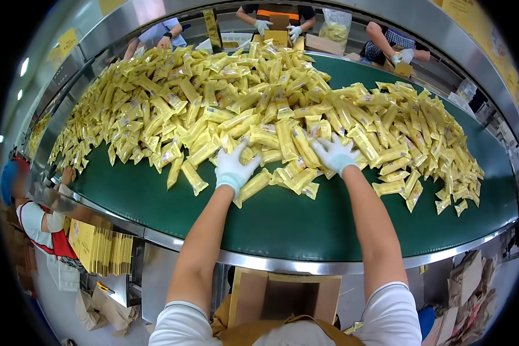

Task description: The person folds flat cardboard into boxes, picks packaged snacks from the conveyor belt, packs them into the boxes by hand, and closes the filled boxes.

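A large heap of yellow wrapped snack packets (242,106) covers much of the green conveyor belt (305,230). My left hand (235,168), in a white glove, lies with fingers spread at the near edge of the heap, touching packets. One packet (252,187) lies just right of its wrist. My right hand (335,154), gloved too, rests on the packets with its fingers spread. Between both hands are several loose packets (294,173). Neither hand is closed around a packet.
An open cardboard box (245,297) stands below the belt's metal edge (305,267), in front of my body. Flattened yellow cartons (101,248) stand at left, near a person in a red apron (60,242). Across the belt, several people work; one gloved hand (262,26) is by a box (277,37).
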A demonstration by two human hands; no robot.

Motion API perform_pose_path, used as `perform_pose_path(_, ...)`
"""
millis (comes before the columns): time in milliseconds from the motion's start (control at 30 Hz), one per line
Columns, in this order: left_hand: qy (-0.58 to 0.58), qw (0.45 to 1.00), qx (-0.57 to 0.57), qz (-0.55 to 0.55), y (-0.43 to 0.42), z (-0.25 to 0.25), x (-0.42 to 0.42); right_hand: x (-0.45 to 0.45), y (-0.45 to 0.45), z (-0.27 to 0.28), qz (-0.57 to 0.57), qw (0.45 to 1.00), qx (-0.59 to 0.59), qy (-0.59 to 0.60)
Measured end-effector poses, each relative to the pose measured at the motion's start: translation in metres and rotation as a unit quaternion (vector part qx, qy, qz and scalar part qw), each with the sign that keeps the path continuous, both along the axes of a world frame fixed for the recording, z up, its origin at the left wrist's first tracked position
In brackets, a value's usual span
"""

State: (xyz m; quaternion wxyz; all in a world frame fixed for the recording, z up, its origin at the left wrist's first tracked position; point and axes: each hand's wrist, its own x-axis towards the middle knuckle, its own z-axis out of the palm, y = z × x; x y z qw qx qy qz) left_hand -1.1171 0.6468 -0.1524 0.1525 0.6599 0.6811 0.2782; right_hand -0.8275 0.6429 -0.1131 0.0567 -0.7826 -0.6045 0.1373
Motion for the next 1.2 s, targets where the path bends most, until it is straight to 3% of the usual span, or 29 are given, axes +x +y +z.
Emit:
perform_pose_path(100,0.099,0.993,-0.033,-0.056,-0.010,0.011,0.012,-0.019,0.014,-0.012,-0.042,0.998,-0.023,-0.034)
perform_pose_path(200,0.175,0.977,-0.021,-0.117,-0.026,0.004,0.019,-0.014,-0.001,-0.027,-0.004,0.999,0.005,-0.043)
perform_pose_path(333,0.184,0.957,-0.015,-0.226,-0.054,0.009,0.019,-0.012,-0.045,-0.045,0.036,0.997,0.063,-0.030)
perform_pose_path(400,0.176,0.945,0.042,-0.273,-0.076,0.000,0.014,-0.020,-0.074,-0.047,0.025,0.995,0.089,-0.037)
perform_pose_path(467,0.160,0.930,0.003,-0.330,-0.093,0.001,0.009,-0.023,-0.101,-0.048,0.020,0.995,0.093,-0.030)
perform_pose_path(567,0.118,0.910,0.051,-0.393,-0.106,-0.009,-0.014,-0.022,-0.141,-0.045,0.007,0.997,0.052,-0.053)
perform_pose_path(700,0.096,0.909,0.154,-0.375,-0.133,-0.001,-0.044,-0.004,-0.193,-0.041,0.032,0.995,0.096,-0.024)
perform_pose_path(800,0.059,0.953,0.051,-0.291,-0.150,-0.021,-0.065,0.023,-0.227,-0.055,0.160,0.974,0.146,-0.069)
perform_pose_path(833,0.087,0.957,0.083,-0.264,-0.153,-0.030,-0.070,0.031,-0.235,-0.057,0.192,0.966,0.165,-0.056)
perform_pose_path(933,0.081,0.968,0.055,-0.233,-0.153,-0.039,-0.078,0.039,-0.256,-0.051,0.180,0.967,0.179,0.012)
perform_pose_path(967,0.066,0.970,0.029,-0.230,-0.151,-0.040,-0.080,0.038,-0.261,-0.047,0.163,0.973,0.160,-0.024)
perform_pose_path(1067,0.030,0.970,-0.013,-0.241,-0.142,-0.020,-0.071,0.031,-0.266,-0.050,0.056,0.982,0.175,0.044)
perform_pose_path(1100,0.026,0.967,-0.005,-0.254,-0.143,-0.010,-0.062,0.032,-0.264,-0.064,0.039,0.965,0.258,-0.005)
perform_pose_path(1133,0.023,0.964,0.002,-0.266,-0.146,-0.002,-0.052,0.031,-0.264,-0.063,0.005,0.973,0.228,-0.018)
perform_pose_path(1200,0.119,0.957,-0.011,-0.263,-0.154,0.002,-0.026,0.026,-0.254,-0.058,-0.061,0.983,0.167,-0.040)
